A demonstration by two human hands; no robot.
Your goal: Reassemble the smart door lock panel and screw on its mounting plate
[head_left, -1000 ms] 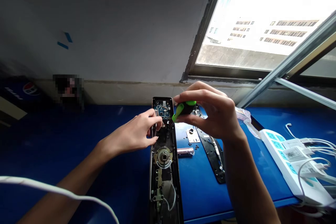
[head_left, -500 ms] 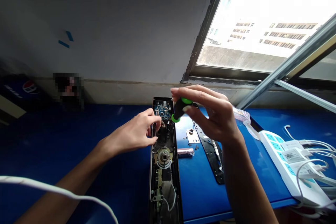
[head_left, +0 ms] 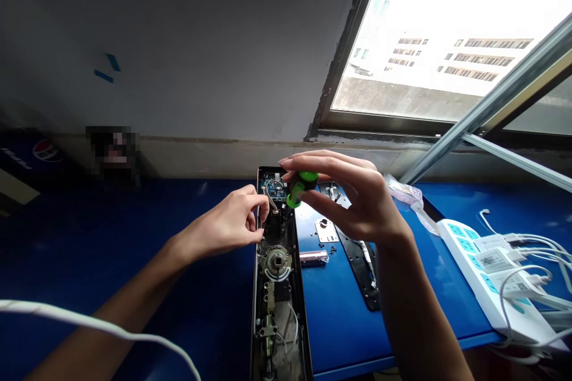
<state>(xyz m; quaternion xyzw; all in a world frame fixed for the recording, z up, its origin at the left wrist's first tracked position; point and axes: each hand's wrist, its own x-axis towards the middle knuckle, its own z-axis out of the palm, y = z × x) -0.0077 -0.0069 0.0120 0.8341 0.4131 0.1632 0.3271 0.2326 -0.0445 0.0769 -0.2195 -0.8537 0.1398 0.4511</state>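
Note:
A long black housing (head_left: 285, 303) lies open on the blue table, with a blue circuit board (head_left: 276, 189) at its far end and a round metal part (head_left: 277, 262) nearer. Over its upper right side, my right hand (head_left: 353, 196) holds a green and black screwdriver (head_left: 304, 184) between thumb and fingers, its shaft slanting down into the housing. The tip is hidden. At the housing's left edge is my left hand (head_left: 236, 217), fingers curled and the thumb a little apart from them; what it grips, if anything, is too small to make out.
Right of the housing lie a metal plate (head_left: 327, 230), small screws (head_left: 333, 249), a pinkish wrapped cylinder (head_left: 314, 258) and a black perforated panel (head_left: 364, 274). Farther right is a white power strip (head_left: 473, 274) with plugged cables. A white cable (head_left: 102, 326) crosses the lower left.
The screwdriver and my right hand have shifted slightly left and down, with the handle turned a little. My left hand's fingers have moved slightly left. The whole view has shifted a little.

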